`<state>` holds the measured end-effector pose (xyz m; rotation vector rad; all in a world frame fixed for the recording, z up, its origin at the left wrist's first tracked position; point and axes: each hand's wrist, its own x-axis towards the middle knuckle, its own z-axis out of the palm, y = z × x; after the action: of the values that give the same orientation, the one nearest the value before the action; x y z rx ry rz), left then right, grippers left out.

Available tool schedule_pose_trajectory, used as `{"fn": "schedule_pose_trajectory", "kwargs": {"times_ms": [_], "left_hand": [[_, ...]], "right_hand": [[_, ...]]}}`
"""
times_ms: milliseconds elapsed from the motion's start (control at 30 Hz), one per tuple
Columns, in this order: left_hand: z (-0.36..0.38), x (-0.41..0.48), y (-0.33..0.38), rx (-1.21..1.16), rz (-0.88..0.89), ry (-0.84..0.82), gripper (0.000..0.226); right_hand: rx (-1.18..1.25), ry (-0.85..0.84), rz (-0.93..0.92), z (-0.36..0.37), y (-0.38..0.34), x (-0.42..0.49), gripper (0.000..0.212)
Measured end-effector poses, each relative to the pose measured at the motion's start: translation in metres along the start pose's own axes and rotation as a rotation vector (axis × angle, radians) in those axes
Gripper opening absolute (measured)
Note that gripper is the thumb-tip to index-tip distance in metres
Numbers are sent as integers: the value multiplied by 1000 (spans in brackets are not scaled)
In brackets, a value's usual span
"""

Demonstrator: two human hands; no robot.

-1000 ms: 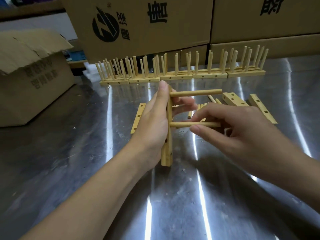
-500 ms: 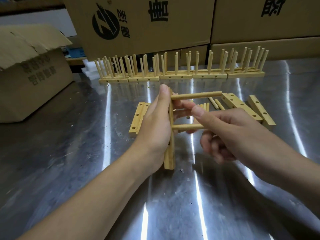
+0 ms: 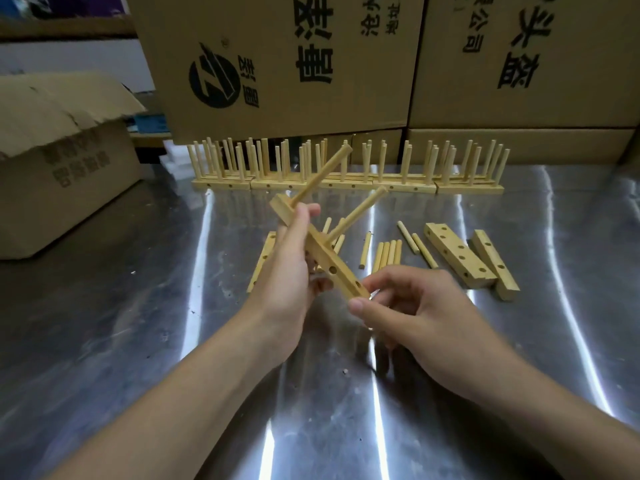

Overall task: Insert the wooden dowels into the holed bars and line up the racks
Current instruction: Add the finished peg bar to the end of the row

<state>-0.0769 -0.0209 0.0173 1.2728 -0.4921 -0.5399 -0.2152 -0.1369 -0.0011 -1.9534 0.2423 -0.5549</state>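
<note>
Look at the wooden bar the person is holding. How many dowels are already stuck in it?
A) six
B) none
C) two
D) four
C: only two dowels stick out of the bar gripped by the left hand, and the holes lower down the bar are empty.

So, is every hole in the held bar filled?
No: the bar in the left hand carries two dowels, and two holes near its lower end are empty.
</note>
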Motion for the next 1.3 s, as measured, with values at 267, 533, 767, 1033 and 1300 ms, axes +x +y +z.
{"fn": "schedule_pose_trajectory", "kwargs": {"times_ms": [267,533,767,1033,1300], "left_hand": [[-11,12,4,-262,-77,175,48],[-38,29,20,-631,-89,130,44],[-41,33,18,-646,-98,100,46],[-37,34,13,-584,-68,64,48],[-39,35,11,-566,-60,71,49]], "right_hand": [[-392,64,-85,-20,12,4,26],[-695,161,-58,-13,20,6,24],[-967,89,-279,17,30,46,27],[-926,-71,-146,21,45,73,72],[-927,125,-206,22,38,66,15]]}}
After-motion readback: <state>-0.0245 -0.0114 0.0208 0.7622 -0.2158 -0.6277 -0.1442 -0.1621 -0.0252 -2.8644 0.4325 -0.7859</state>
